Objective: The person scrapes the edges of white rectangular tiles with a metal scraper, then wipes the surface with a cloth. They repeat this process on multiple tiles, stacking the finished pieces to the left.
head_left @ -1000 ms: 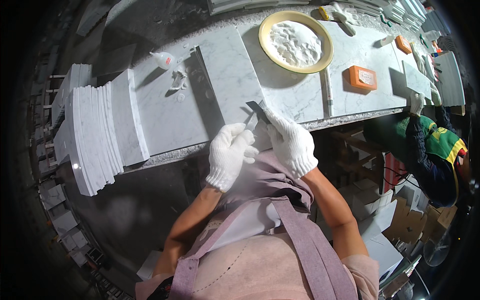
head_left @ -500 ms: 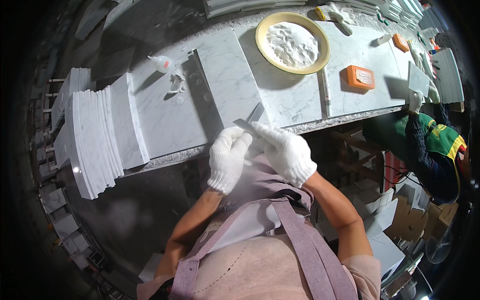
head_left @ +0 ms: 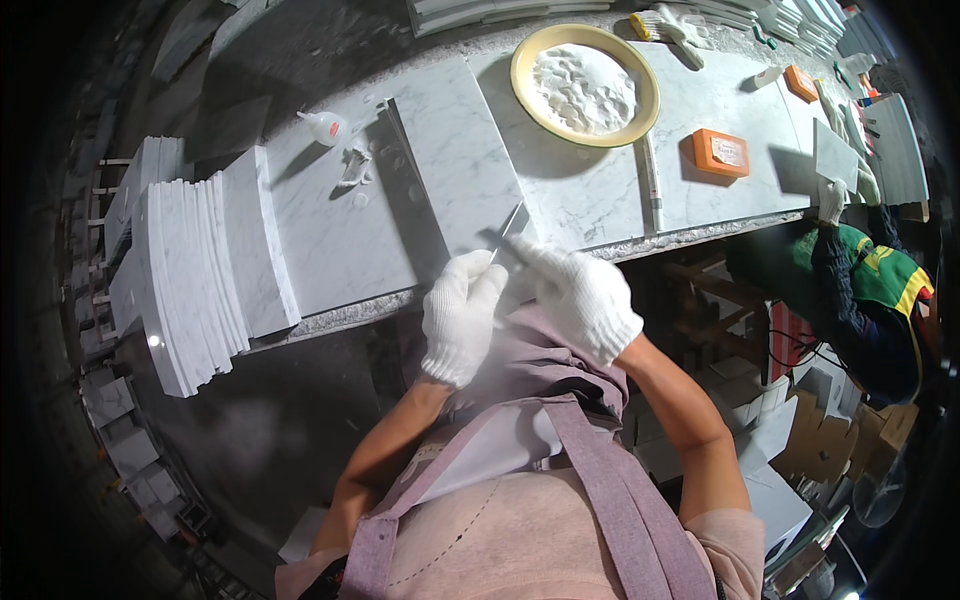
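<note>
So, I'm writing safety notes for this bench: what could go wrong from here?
The right hand holds a dark flat tool close to the thin, blade-like piece in the left hand; a slip might nick a gloved finger. Also, the white powder sits uncovered in the yellow bowl, so a knock could spill it.

A thin, flat metal blade (head_left: 513,218), shown almost edge-on as a bright pale line, slants away and to the right from the left hand (head_left: 462,318). A dark grey flat strip (head_left: 490,237), blurred, juts leftward from the right hand's (head_left: 585,303) fingertips and crosses it in view; whether they touch is unclear. Both are held up around the near edge of the tabletop (head_left: 335,245), their grasped ends hidden by gloves
</note>
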Tool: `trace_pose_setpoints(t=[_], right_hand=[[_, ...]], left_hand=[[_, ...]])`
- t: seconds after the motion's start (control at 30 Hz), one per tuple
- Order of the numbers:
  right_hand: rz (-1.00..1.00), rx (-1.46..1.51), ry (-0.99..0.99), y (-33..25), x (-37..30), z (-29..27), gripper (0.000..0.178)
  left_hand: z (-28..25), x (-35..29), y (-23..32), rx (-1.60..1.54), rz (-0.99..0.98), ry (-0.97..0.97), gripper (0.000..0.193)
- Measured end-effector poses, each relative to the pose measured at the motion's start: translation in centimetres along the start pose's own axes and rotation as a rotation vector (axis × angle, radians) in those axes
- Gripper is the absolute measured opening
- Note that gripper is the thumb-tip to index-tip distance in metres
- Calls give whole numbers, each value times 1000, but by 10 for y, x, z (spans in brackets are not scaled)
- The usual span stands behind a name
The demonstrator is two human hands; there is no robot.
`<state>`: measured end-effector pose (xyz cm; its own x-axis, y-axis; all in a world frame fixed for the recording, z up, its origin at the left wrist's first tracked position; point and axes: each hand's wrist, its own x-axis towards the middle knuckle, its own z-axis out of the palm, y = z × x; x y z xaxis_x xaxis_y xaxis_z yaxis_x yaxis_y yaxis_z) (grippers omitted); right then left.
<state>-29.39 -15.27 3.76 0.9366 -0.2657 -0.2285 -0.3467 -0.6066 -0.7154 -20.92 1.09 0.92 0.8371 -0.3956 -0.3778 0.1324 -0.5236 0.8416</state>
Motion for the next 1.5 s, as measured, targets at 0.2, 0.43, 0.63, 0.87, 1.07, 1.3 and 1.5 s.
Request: trace_pose_setpoints(t=[0.2,0.43,0.63,0.87,1.07,1.3,1.5], right_hand=[[-36,27,201,6,-5,3,42],[-30,58,131,-2,-2,-11,46],[-44,90,176,-5,-5,-14,47],[-55,99,259,11,-5,11,40],[-95,203,215,-8,-14,21,45],[-45,157,252,-9,-7,18,47],[-13,207,419,-10,-6,17,41]], left_hand=[[3,-5,-1,-190,-91,-30,41],[2,-2,-3,-133,-84,-26,42],[3,-6,3,-119,-116,-19,42],[0,-3,11,-194,-118,-48,40],[-4,0,17,-278,-210,-100,37],[-5,-1,15,-309,-207,-93,34],[-5,-2,15,-349,-238,-97,35]])
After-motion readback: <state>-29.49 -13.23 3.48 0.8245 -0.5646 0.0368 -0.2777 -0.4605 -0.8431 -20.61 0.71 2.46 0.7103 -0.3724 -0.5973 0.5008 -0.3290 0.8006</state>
